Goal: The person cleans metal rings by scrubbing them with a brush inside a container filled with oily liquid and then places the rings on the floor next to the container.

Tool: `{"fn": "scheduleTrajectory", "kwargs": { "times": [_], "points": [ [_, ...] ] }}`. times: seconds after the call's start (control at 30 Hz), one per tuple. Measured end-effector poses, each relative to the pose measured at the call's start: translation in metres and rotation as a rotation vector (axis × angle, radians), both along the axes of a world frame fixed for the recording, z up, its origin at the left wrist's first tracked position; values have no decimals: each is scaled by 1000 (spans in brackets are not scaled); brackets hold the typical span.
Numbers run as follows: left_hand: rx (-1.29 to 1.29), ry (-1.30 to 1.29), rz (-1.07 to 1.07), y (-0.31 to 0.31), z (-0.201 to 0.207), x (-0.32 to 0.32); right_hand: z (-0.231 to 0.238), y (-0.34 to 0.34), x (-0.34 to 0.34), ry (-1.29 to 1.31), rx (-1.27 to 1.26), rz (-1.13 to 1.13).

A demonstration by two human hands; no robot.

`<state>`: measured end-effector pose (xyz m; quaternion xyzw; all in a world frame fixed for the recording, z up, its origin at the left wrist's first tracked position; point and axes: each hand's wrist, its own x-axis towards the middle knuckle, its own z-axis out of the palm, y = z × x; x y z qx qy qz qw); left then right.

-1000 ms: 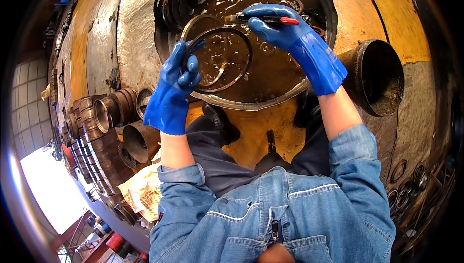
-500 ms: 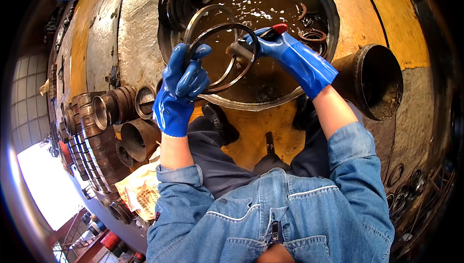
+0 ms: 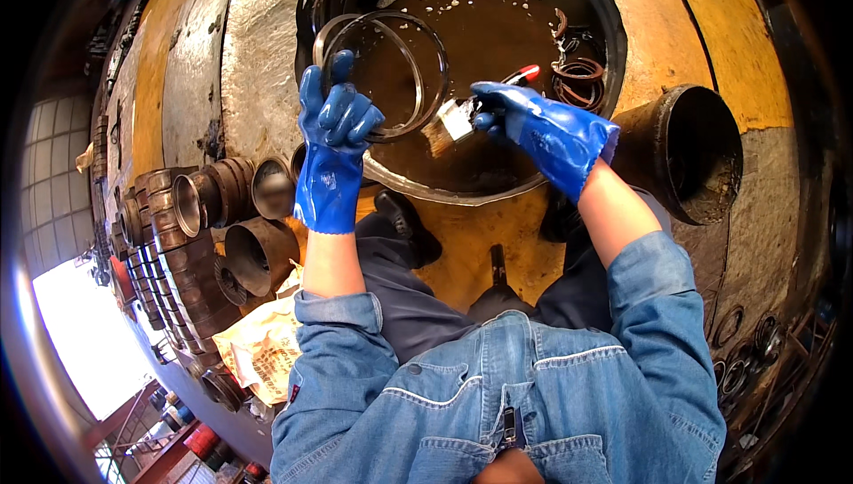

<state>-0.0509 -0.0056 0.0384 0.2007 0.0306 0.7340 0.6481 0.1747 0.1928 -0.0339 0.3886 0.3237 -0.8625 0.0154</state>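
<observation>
Left hand [image 3: 334,124] is gripping two rings [image 3: 446,71], right hand [image 3: 538,126] a brush [image 3: 457,120], brushing seemingly part-done, more rings [image 3: 579,69] lying in tub [image 3: 462,197].

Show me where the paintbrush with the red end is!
In the head view, the paintbrush is in the blue-gloved right hand, over the round tub of brown liquid, just right of the two rings held in the left hand.

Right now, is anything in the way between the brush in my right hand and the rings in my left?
Nothing visible is. The brush in your right hand has its bristles close beside the lower right side of the rings in your left hand; I can't tell whether they touch.
</observation>
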Motion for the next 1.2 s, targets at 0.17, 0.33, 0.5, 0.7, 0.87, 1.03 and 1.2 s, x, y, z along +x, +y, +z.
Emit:
{"fn": "scheduleTrajectory", "kwargs": {
  "times": [0.17, 0.33, 0.5, 0.7, 0.87, 1.03, 1.2],
  "points": [
    [15, 32, 45, 0, 1, 2, 13, -23, -13, -124, -480, 45],
    [9, 67, 65, 1, 2, 5, 20, -10, -9, -135, -408, -166],
    [-44, 57, 34, -7, -2, 8, 22, 20, -12, -195, -115, -379],
    [-355, 294, 29, -16, -10, 21, 53, 30, -12, -67, 184, -501],
    [-789, 474, -35, -5, -13, 43, 78, 22, -11, 124, 753, -134],
    [-1080, 644, 43, 6, 3, 59, 74, 41, -10, -60, 935, 58],
    [-1080, 735, 92, 5, 15, 60, 44, 40, 1, -292, 1019, 179]
  ]
}}
